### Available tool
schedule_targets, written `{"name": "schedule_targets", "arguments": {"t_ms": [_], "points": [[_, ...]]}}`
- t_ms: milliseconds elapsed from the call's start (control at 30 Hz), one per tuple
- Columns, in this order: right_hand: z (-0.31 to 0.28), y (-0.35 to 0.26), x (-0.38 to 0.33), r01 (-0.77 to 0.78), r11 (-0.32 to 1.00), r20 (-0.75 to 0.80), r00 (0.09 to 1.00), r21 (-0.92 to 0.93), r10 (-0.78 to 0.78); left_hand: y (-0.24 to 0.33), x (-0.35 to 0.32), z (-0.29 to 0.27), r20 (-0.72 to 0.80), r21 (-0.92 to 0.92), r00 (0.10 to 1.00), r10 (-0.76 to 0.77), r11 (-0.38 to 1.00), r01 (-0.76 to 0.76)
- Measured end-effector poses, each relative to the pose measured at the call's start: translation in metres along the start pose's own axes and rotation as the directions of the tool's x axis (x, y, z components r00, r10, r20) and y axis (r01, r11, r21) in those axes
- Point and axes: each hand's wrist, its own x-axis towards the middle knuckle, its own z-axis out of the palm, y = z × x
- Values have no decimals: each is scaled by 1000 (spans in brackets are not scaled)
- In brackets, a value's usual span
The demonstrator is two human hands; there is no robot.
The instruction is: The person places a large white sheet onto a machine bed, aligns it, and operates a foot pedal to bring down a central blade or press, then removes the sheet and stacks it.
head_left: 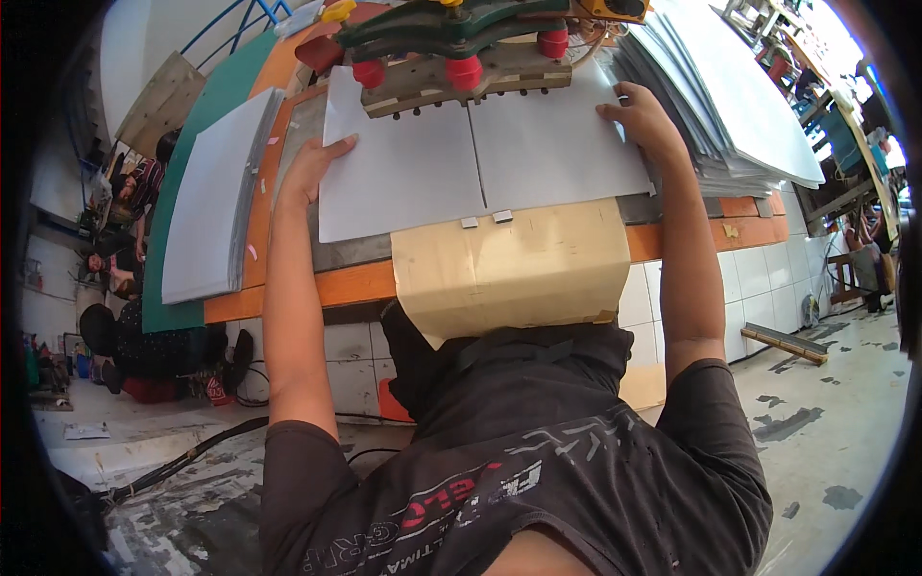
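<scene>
White paper [403,182] lay on the bench [355,286], partly beneath the wooden block [471,81]. Left hand [309,171] and right hand [648,123] were at opposite edges; whether either gripped it, could not tell.

At top centre, the frame's edge cuts off the green machine [456,36], which hides part of the white paper [403,168]. The upper-right paper stack [744,101] is cropped too. At far left, what the people [148,179] are doing is too small to tell.
</scene>
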Motion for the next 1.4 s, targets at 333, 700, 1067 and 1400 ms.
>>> {"name": "schedule_targets", "arguments": {"t_ms": [333, 700, 1067, 1400], "points": [[-10, 13, 1, 22, 992, 91, 996, -124, -11, 3, -15, 5, -79, 98, 996, -39, 994, 46], [-11, 24, 7, -55, 995, 64, 996, -82, 60, -27, -4, -37, -114, 237, 990, 84, 970, -55], [-16, 23, 2, -54, 976, 2, 998, -213, 56, -29, 2, -27, -88, 215, 992, 96, 974, -75], [-16, 17, -2, -46, 967, -37, 999, -252, 38, -29, 2, -32, -71, 153, 995, 69, 987, -58]]}}
